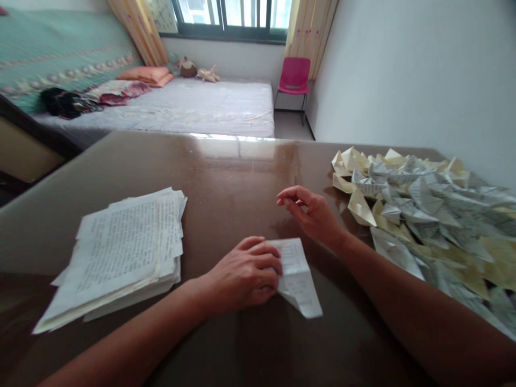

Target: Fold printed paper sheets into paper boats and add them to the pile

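Note:
A folded sheet of paper (296, 269) with faint writing lies on the brown table in front of me, a crease running across it and its near corner curling up. My left hand (252, 271) rests on its left part, the fingers bent and pressing it to the tabletop; that part is hidden under the hand. Above and to the right, apart from the sheet, my right hand (310, 212) hovers with fingers curled together and the thumb near the index fingertip. Nothing shows between them.
A stack of written sheets (121, 247) lies on the left of the table (226, 183). Many folded paper boats (423, 199), white and cream, are heaped on the right by the wall. Beyond the table stand a bed (217, 105) and a pink chair (295, 75).

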The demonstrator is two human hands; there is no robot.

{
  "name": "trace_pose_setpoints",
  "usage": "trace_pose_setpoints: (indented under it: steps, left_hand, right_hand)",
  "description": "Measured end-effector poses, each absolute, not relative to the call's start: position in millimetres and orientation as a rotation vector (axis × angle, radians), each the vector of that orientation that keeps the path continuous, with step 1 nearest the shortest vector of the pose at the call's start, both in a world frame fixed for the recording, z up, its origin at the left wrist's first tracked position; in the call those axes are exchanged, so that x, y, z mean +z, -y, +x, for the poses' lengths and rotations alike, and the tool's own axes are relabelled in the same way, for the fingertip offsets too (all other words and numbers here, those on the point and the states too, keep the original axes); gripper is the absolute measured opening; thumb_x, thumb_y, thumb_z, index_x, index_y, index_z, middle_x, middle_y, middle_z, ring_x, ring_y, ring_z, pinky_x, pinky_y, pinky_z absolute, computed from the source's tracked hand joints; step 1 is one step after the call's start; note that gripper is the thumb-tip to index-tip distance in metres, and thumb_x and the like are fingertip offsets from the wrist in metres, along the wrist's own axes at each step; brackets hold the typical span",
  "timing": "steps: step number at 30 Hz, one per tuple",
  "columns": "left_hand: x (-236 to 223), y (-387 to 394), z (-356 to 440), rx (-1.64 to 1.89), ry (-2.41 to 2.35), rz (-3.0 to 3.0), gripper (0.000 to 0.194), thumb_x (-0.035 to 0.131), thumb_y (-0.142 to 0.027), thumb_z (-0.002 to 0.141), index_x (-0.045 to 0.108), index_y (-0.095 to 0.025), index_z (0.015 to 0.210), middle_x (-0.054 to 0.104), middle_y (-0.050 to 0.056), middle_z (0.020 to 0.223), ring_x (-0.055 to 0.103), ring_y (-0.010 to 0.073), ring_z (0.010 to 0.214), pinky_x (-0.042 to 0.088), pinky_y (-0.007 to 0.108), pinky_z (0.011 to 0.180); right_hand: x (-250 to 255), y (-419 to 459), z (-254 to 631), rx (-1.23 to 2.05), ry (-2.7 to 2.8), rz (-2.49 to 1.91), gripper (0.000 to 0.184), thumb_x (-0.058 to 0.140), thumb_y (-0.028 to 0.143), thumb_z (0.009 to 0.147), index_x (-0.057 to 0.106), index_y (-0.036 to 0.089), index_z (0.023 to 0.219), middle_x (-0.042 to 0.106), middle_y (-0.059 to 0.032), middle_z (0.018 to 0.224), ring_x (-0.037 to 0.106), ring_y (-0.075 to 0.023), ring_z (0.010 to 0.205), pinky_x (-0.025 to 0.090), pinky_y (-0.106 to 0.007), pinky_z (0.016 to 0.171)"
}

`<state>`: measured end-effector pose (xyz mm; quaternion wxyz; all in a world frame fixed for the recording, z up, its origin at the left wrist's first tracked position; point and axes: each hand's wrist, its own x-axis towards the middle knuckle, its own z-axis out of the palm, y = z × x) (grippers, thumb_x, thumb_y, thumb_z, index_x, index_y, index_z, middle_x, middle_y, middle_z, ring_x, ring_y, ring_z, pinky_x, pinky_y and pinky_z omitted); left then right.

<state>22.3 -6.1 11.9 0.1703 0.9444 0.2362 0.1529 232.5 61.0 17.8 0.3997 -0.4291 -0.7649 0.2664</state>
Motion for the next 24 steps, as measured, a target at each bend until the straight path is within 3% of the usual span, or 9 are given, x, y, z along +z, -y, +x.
trace_pose_setpoints:
  steps: [5, 9, 12, 14, 16, 19, 24]
  left_hand:
    - [4, -15, 4, 0.711, -1.242, 2.752, 0.016, 0.052, -0.023, 0.09, 0.067, -0.024, 0.085, 0.071, -0.002, 0.094, 0.056, 0.0173, 0.112, 0.024, 0.046, 0.111]
    - [-2, -19, -1, 0.697, -1.286, 2.782, 0.018, 0.051, -0.027, 0.092, 0.068, -0.026, 0.088, 0.071, -0.002, 0.093, 0.059, 0.0174, 0.104, 0.033, 0.043, 0.104]
    - [-6, -16, 2, 0.599, -1.268, 2.77, 0.023, 0.047, -0.031, 0.094, 0.069, -0.025, 0.091, 0.07, 0.0, 0.096, 0.06, 0.0165, 0.096, 0.045, 0.033, 0.088]
    - [-7, -15, 2, 0.582, -1.262, 2.718, 0.025, 0.046, -0.032, 0.094, 0.069, -0.024, 0.094, 0.069, 0.001, 0.099, 0.061, 0.0159, 0.094, 0.048, 0.029, 0.083]
    - [-6, -16, 0, 0.581, -1.217, 2.677, 0.024, 0.046, -0.029, 0.094, 0.069, -0.023, 0.098, 0.068, 0.002, 0.102, 0.06, 0.0157, 0.096, 0.048, 0.028, 0.085]
    - [-1, -18, -8, 0.522, -1.126, 2.65, 0.025, 0.047, -0.019, 0.089, 0.069, -0.022, 0.101, 0.067, 0.002, 0.107, 0.06, 0.0157, 0.1, 0.047, 0.028, 0.092]
    - [12, -20, -20, 0.295, -1.19, 2.671, 0.033, 0.043, -0.013, 0.086, 0.071, -0.026, 0.099, 0.068, -0.002, 0.11, 0.06, 0.0169, 0.105, 0.048, 0.029, 0.09]
  right_hand:
    - [22, -55, 231, 0.63, 2.033, -1.037, 0.019, 0.054, 0.035, 0.09, 0.062, 0.02, 0.098, 0.068, -0.0039, 0.092, 0.062, -0.015, 0.081, 0.048, -0.028, 0.074]
    - [10, -56, 230, 0.571, 2.356, -0.954, 0.042, 0.072, 0.045, 0.074, 0.06, 0.021, 0.107, 0.064, -0.0064, 0.105, 0.058, -0.0194, 0.091, 0.046, -0.033, 0.082]
    - [5, -56, 230, 0.56, 2.578, -0.858, 0.032, 0.069, 0.045, 0.078, 0.064, 0.025, 0.102, 0.066, -0.0048, 0.102, 0.055, -0.0208, 0.096, 0.043, -0.036, 0.086]
    - [4, -55, 230, 0.572, 2.662, -0.796, 0.038, 0.07, 0.048, 0.076, 0.064, 0.025, 0.107, 0.066, -0.0052, 0.107, 0.053, -0.0223, 0.1, 0.041, -0.036, 0.088]
    - [4, -53, 230, 0.554, 2.665, -0.797, 0.041, 0.069, 0.046, 0.078, 0.063, 0.024, 0.112, 0.066, -0.006, 0.109, 0.052, -0.0226, 0.102, 0.04, -0.037, 0.088]
    - [2, -53, 230, 0.549, 2.653, -0.77, 0.017, 0.056, 0.033, 0.09, 0.068, 0.027, 0.102, 0.068, -0.0034, 0.102, 0.053, -0.0189, 0.096, 0.04, -0.034, 0.087]
    - [-2, -57, 231, 0.686, 2.622, -0.632, 0.02, 0.051, 0.03, 0.094, 0.07, 0.026, 0.096, 0.07, -0.0023, 0.097, 0.056, -0.0157, 0.088, 0.042, -0.031, 0.085]
